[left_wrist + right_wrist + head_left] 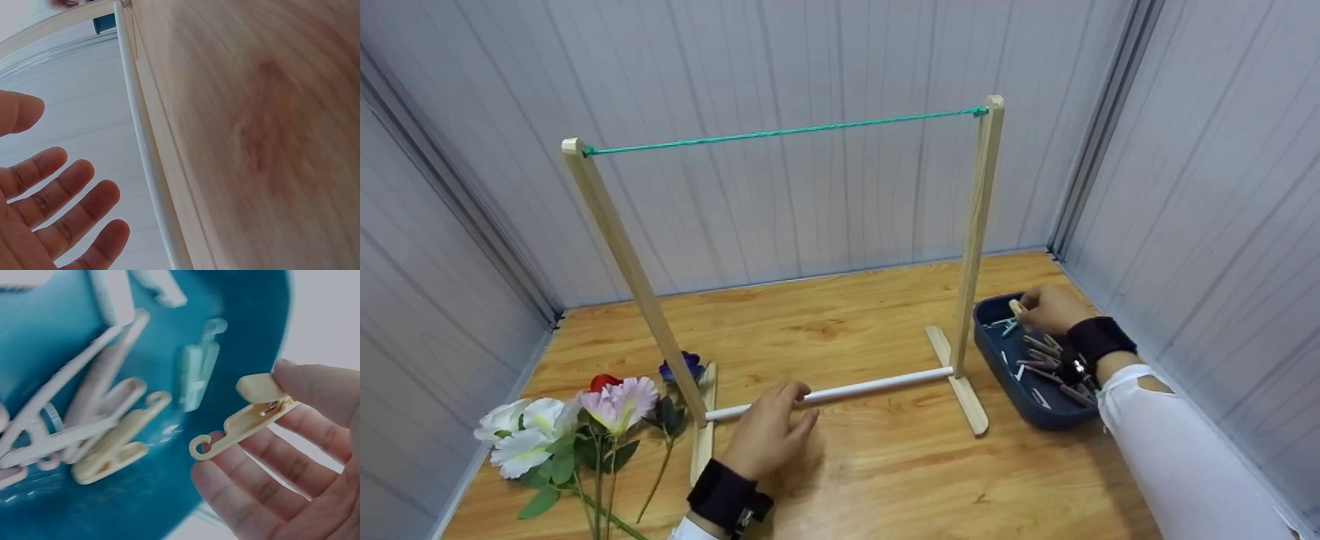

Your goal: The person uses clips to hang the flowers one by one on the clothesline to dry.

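Right hand point(1054, 309): we pinch a cream plastic clothespin point(247, 426), frame right; slackening might drop it.
Left hand point(765, 431): released, lower centre.

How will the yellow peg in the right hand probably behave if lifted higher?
The yellow peg is probably stiff and light, looking slim and plastic. It might snag other pegs, since one end is hooked.

Between the left post point(631, 274) and right post point(976, 240), there is room under the cord point(780, 133) and over the rod point(885, 384). Flowers point(619, 405) crowd the left post's foot; the bin point(1024, 405) flanks the right one.
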`<act>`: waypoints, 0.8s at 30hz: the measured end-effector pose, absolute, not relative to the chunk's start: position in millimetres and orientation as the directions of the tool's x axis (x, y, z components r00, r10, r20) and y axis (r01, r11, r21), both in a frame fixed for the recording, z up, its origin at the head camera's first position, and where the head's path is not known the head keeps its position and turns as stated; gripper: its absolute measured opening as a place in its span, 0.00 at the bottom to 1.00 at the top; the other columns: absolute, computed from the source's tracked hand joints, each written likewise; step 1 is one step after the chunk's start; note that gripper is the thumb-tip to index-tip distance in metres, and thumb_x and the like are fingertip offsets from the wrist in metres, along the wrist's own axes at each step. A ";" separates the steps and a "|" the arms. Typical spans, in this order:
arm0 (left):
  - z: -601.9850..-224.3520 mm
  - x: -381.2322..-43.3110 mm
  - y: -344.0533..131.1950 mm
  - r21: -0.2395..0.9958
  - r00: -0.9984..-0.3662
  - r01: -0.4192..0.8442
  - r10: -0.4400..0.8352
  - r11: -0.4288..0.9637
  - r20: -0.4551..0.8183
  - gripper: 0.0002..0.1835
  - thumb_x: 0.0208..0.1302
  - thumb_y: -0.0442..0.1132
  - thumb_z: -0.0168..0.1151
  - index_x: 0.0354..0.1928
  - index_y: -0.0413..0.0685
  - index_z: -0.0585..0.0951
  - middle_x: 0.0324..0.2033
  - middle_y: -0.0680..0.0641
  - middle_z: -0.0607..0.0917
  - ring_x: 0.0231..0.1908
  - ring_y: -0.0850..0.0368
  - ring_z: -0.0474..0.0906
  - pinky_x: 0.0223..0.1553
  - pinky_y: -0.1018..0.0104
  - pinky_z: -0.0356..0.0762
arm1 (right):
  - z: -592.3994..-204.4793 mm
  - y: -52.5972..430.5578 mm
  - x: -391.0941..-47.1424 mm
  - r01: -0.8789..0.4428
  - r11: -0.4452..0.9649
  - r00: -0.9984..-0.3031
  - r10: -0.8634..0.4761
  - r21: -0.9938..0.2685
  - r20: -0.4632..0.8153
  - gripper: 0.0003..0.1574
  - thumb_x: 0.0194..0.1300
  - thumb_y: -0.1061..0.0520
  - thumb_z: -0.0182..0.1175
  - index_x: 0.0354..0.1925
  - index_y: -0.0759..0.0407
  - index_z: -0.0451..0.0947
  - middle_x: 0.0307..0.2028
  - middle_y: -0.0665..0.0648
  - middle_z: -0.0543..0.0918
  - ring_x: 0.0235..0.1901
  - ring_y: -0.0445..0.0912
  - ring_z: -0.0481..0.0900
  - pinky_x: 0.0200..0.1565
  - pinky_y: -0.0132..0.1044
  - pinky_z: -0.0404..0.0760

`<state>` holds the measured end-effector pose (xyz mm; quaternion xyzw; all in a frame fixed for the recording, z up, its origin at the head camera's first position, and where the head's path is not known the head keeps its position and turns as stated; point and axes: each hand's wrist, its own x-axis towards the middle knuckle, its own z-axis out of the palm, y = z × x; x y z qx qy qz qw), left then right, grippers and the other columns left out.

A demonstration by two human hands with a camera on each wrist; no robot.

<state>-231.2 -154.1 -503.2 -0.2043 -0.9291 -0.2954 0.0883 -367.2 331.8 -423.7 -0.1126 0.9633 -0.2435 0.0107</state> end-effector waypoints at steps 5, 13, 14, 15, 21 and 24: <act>-503.8 -230.7 -153.1 0.500 -0.890 0.450 0.329 0.740 0.315 0.14 0.77 0.41 0.67 0.54 0.39 0.83 0.45 0.42 0.88 0.46 0.46 0.87 0.48 0.47 0.86 | -401.6 325.8 -352.8 -0.256 0.814 -0.966 -0.235 -0.522 0.107 0.16 0.73 0.58 0.69 0.48 0.73 0.87 0.40 0.67 0.91 0.38 0.51 0.85 0.40 0.37 0.79; -499.7 -230.1 -151.0 0.532 -0.904 0.426 0.317 0.732 0.287 0.13 0.78 0.42 0.66 0.54 0.41 0.84 0.47 0.42 0.88 0.48 0.47 0.87 0.50 0.46 0.86 | -376.4 307.4 -321.1 -0.267 0.767 -0.964 -0.206 -0.584 0.170 0.23 0.74 0.54 0.71 0.56 0.71 0.87 0.48 0.71 0.91 0.45 0.56 0.90 0.41 0.27 0.80; -499.2 -229.9 -151.0 0.537 -0.905 0.424 0.318 0.729 0.283 0.12 0.78 0.42 0.66 0.54 0.41 0.84 0.47 0.42 0.88 0.48 0.46 0.87 0.51 0.46 0.86 | -374.3 304.4 -316.4 -0.273 0.764 -0.962 -0.199 -0.585 0.189 0.22 0.73 0.54 0.72 0.55 0.71 0.88 0.47 0.70 0.91 0.44 0.55 0.90 0.41 0.27 0.80; -498.8 -229.8 -151.1 0.539 -0.906 0.423 0.319 0.728 0.279 0.12 0.78 0.42 0.66 0.54 0.41 0.84 0.48 0.41 0.89 0.49 0.46 0.87 0.51 0.46 0.86 | -372.3 301.3 -311.6 -0.282 0.762 -0.958 -0.193 -0.584 0.211 0.21 0.72 0.54 0.73 0.53 0.70 0.88 0.46 0.69 0.92 0.43 0.53 0.89 0.41 0.27 0.80; -493.8 -228.5 -149.5 0.559 -0.911 0.412 0.314 0.720 0.268 0.12 0.79 0.43 0.65 0.54 0.43 0.84 0.45 0.46 0.88 0.46 0.50 0.86 0.47 0.52 0.85 | -367.0 278.2 -284.9 -0.360 0.719 -0.922 -0.177 -0.594 0.345 0.15 0.68 0.56 0.77 0.47 0.66 0.91 0.39 0.63 0.93 0.35 0.39 0.86 0.38 0.23 0.80; -490.4 -227.3 -146.7 0.587 -0.910 0.414 0.322 0.696 0.261 0.11 0.81 0.45 0.63 0.53 0.45 0.85 0.42 0.50 0.86 0.43 0.51 0.84 0.44 0.58 0.83 | -367.8 264.9 -272.4 -0.417 0.700 -0.893 -0.198 -0.579 0.404 0.12 0.66 0.59 0.78 0.45 0.66 0.92 0.36 0.61 0.93 0.33 0.39 0.86 0.36 0.23 0.81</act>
